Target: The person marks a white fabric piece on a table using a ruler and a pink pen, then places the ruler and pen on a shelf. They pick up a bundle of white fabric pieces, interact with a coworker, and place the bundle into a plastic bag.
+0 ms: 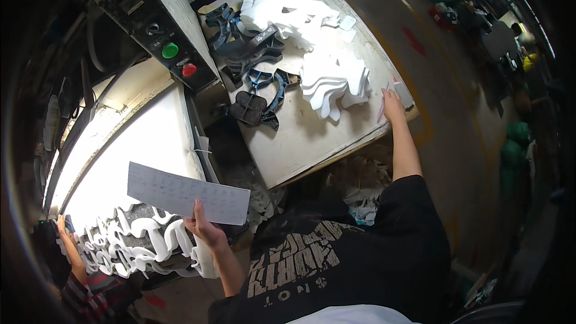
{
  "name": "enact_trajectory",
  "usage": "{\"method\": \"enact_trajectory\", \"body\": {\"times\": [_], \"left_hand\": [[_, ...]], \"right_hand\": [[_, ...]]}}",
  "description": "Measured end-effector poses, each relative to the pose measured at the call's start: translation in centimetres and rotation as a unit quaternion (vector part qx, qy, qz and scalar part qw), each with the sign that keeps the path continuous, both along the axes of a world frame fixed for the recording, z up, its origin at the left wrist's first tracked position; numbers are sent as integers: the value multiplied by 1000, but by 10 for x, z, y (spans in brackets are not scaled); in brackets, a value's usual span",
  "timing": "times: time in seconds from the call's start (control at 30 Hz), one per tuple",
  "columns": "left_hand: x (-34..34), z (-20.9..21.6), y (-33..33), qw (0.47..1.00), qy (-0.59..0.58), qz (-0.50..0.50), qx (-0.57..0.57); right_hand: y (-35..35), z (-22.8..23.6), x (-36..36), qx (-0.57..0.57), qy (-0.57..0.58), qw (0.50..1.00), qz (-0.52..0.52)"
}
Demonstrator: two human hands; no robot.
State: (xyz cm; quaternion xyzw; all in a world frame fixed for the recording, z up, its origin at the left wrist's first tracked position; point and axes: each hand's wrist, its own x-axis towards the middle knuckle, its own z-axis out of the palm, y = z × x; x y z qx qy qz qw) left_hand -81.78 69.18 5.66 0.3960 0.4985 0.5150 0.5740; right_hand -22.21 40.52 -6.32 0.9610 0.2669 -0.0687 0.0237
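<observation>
My left hand [207,228] grips a long white sheet of paper [174,189] with handwritten rows, the thumb on top of it. The sheet is tilted over the near end of the brightly lit machine bed. At the table's right edge, my right hand [393,107] has its fingers closed on a slim pink pen [381,111]. Close beside that hand lies a pale rectangular object [403,94] that I cannot make out. Stacks of white wavy foam cutouts [333,84] are left of the pen, with a further pile of white pieces [285,12] behind.
Dark cutting dies [252,51] and a black ribbed pad [248,108] are on the table [282,159]. A control box [162,30] has green and red buttons. A co-worker's hand [71,246] touches white strips [138,240] on the machine bed. Scraps [360,180] lie below the table.
</observation>
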Motion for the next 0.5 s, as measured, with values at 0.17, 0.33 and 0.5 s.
{"method": "enact_trajectory", "body": {"times": [0.17, 0.33, 0.5], "left_hand": [[13, -3, 10, 996, 19, 86, 12], [13, 19, 37, 995, -43, 83, 40], [23, 74, 66, 988, -114, 65, 79]], "right_hand": [[15, -13, 31, 8, 93, 993, -73], [59, 68, 67, 314, -30, 949, 18], [159, 241, 49, 507, -116, 828, 210]]}}
